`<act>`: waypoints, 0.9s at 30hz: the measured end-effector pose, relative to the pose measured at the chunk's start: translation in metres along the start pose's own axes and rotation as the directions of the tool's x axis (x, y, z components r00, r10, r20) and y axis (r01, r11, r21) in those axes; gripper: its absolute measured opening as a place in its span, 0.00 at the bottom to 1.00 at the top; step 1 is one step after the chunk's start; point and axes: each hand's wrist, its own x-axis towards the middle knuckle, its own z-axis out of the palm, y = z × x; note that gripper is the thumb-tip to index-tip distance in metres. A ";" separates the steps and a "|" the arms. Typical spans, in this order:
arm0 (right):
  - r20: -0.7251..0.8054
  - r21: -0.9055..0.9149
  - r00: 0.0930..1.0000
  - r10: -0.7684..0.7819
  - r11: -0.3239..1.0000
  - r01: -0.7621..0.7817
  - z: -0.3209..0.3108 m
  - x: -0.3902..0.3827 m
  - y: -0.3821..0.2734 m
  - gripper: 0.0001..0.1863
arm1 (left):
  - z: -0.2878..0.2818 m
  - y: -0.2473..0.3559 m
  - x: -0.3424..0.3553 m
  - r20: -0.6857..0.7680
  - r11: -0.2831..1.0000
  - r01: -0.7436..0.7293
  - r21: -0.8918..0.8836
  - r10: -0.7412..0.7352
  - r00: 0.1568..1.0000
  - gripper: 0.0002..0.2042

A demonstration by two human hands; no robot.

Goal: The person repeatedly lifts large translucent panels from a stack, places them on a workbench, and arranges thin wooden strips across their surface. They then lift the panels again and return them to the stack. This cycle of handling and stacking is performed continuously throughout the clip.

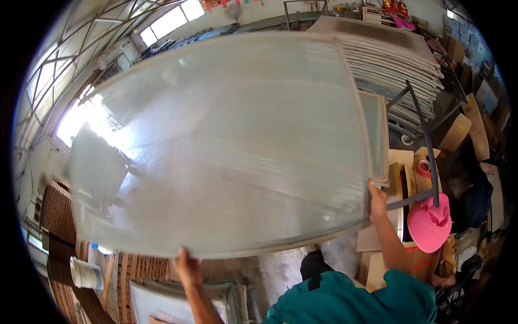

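Observation:
A large translucent, pale grey-green panel [221, 140] with thin edging fills most of the view, held up at a slant and catching window glare. My left hand [186, 262] grips its lower edge left of centre, fingers closed round it and partly hidden. My right hand [377, 200] grips the lower right corner, thumb up along the side. A smaller similar panel [374, 135] shows just behind the right edge. Below my left hand, several flat panels [162, 302] lie stacked near the floor.
At upper right, a pile of panels [394, 65] stands beside a dark metal frame [421, 113]. Right are cardboard boxes [453, 132], a tape roll [424, 168] and a pink cap [429, 224]. A white bucket [83, 271] and brown slatted boards [59, 216] are at lower left.

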 end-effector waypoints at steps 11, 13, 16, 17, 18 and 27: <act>-0.416 -0.105 0.905 0.094 0.983 -0.150 -0.035 0.155 -0.033 0.21 | 0.293 -0.176 0.279 0.214 0.880 0.436 0.188 -0.470 0.857 0.22; -0.439 -0.135 0.882 0.171 0.958 -0.252 -0.077 0.201 -0.006 0.22 | 0.313 -0.208 0.302 0.221 0.847 0.480 0.230 -0.525 0.822 0.22; -0.412 -0.194 0.883 0.226 0.925 -0.328 -0.061 0.217 -0.004 0.23 | 0.314 -0.242 0.319 0.184 0.825 0.515 0.234 -0.558 0.809 0.22; -0.400 -0.218 0.878 0.264 0.903 -0.371 -0.053 0.211 -0.012 0.23 | 0.305 -0.255 0.314 0.214 0.816 0.542 0.201 -0.576 0.789 0.22; -0.368 -0.262 0.902 0.224 0.906 -0.332 -0.065 0.225 0.002 0.21 | 0.292 -0.267 0.308 0.241 0.808 0.566 0.163 -0.589 0.771 0.23; 0.313 -0.947 0.868 -0.386 -0.190 0.257 0.143 0.183 -0.011 0.25 | 0.047 -0.137 0.047 0.213 0.698 0.678 0.230 -0.716 0.665 0.28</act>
